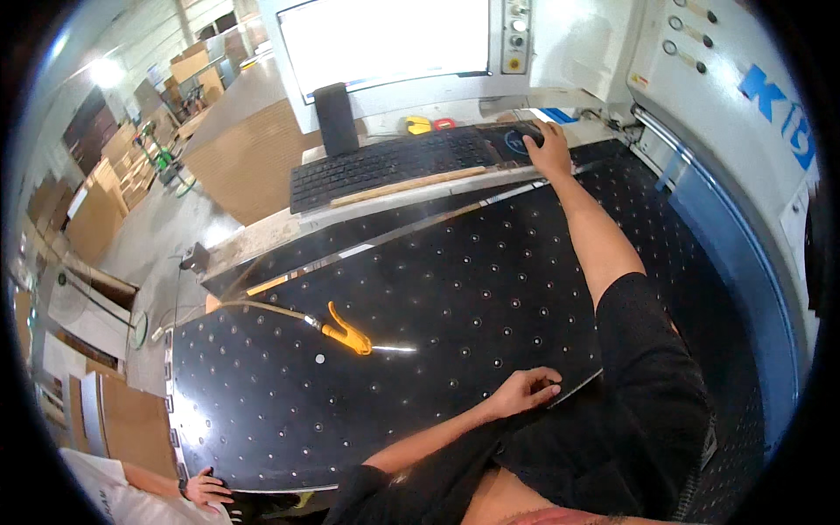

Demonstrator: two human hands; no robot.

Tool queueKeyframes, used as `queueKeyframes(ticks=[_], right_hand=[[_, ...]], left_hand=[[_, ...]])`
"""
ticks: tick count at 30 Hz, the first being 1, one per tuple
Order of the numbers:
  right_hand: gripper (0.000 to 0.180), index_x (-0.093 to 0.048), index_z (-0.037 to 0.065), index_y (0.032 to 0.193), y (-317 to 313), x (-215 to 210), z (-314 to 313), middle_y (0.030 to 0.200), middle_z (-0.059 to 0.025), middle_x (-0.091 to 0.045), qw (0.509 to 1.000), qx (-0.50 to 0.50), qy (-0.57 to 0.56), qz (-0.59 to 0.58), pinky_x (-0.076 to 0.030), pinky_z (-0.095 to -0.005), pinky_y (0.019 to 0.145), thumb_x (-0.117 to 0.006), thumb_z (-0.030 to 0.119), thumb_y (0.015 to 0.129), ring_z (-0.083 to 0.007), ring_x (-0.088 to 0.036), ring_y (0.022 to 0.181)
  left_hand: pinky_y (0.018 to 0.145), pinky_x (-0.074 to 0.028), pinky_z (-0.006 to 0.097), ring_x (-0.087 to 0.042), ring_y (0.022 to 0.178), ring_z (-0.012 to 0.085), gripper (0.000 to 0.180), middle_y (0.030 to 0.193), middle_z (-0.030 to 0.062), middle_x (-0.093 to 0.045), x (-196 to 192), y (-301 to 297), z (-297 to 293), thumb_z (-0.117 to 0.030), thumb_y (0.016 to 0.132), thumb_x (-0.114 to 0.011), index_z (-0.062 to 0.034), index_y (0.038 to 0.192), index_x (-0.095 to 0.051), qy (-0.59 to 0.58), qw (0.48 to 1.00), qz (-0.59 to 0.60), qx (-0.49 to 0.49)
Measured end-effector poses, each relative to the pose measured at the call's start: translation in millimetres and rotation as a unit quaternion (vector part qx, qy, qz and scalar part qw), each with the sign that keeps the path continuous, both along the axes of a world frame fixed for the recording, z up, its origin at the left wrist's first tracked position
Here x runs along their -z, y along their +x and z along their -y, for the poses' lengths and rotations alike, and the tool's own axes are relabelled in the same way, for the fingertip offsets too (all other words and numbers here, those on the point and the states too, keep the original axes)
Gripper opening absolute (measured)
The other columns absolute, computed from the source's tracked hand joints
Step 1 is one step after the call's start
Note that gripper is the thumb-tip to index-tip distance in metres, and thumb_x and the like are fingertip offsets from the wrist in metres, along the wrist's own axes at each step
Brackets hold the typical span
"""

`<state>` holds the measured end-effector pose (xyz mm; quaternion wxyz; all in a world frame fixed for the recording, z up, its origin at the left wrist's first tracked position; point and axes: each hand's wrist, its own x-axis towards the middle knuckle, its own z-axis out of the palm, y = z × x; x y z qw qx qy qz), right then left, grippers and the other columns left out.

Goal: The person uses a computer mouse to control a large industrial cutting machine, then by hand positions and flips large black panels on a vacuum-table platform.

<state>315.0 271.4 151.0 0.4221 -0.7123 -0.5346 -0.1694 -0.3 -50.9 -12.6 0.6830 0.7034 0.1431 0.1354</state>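
My right hand (549, 150) reaches to the far side and is closed over a dark computer mouse (530, 140), mostly hidden under the fingers on a dark mouse pad (506, 144). Left of it lies a black keyboard (385, 166) with a pale wooden strip along its near edge. My left hand (525, 391) rests close to my body by the near edge of the black worktable (420, 289). Its fingers curl loosely, thumb apart, with nothing seen in them. A yellow air blow gun (348, 335) with a thin metal nozzle lies on the studded tabletop, its hose running left.
A lit monitor (385, 48) stands behind the keyboard, with control buttons (514, 39) beside it. A white and blue machine (726, 210) borders the right side. Stacked brown boards (236, 157) stand at back left. Another person's hand (206, 488) touches the table's near left corner.
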Motion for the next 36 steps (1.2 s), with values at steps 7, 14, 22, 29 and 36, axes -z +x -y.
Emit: queueKeyframes(ticks=[7,14,22,29,36], right_hand=[[0.039,-0.072,0.013,0.133,13,7,-39,0.141,-0.0188,-0.063,1.0,-0.009,-0.029,-0.001,-0.05,-0.0462,0.112,-0.072,0.027,0.096,-0.0392,-0.061,0.131],[0.038,-0.075,0.013,0.127,3,13,-39,0.135,-0.0168,-0.068,0.999,0.015,-0.03,0.007,-0.05,-0.0467,0.11,-0.073,0.03,0.093,-0.0379,-0.063,0.127],[0.034,-0.076,0.012,0.119,-1,7,-30,0.131,-0.0149,-0.07,1.0,0.005,-0.009,0.009,-0.051,-0.0464,0.109,-0.074,0.029,0.09,-0.0372,-0.064,0.124],[0.032,-0.076,0.012,0.116,8,11,-33,0.127,-0.0149,-0.071,1.0,-0.001,0.008,0.018,-0.051,-0.0461,0.108,-0.074,0.028,0.088,-0.0376,-0.065,0.121],[0.031,-0.076,0.013,0.116,2,12,-35,0.127,-0.0154,-0.07,1.0,-0.004,0.008,0.012,-0.051,-0.0465,0.108,-0.074,0.027,0.088,-0.038,-0.065,0.121]], left_hand=[[0.084,-0.057,0.035,-0.072,0.093,0.0175,0.036,0.105,0.0121,-0.077,4,2,-2,-0.031,0.107,-0.071,-0.0041,0.13,-0.069,-0.003,0.999,0.045,0.003],[0.083,-0.057,0.035,-0.073,0.091,0.0196,0.035,0.102,0.0117,-0.077,5,0,-1,-0.032,0.106,-0.072,-0.0054,0.129,-0.069,0.009,0.999,0.046,-0.018],[0.081,-0.058,0.036,-0.074,0.09,0.0207,0.035,0.102,0.0129,-0.078,6,2,-1,-0.032,0.106,-0.072,-0.0058,0.129,-0.07,0.014,0.999,0.049,-0.018],[0.077,-0.056,0.034,-0.07,0.084,0.0165,0.031,0.096,0.0122,-0.077,10,6,4,-0.026,0.107,-0.072,-0.0034,0.127,-0.069,0.024,0.995,0.086,-0.043],[0.072,-0.055,0.033,-0.066,0.079,0.0127,0.029,0.09,0.0114,-0.076,13,7,5,-0.024,0.107,-0.072,-0.0018,0.125,-0.068,0.03,0.991,0.118,-0.059]])
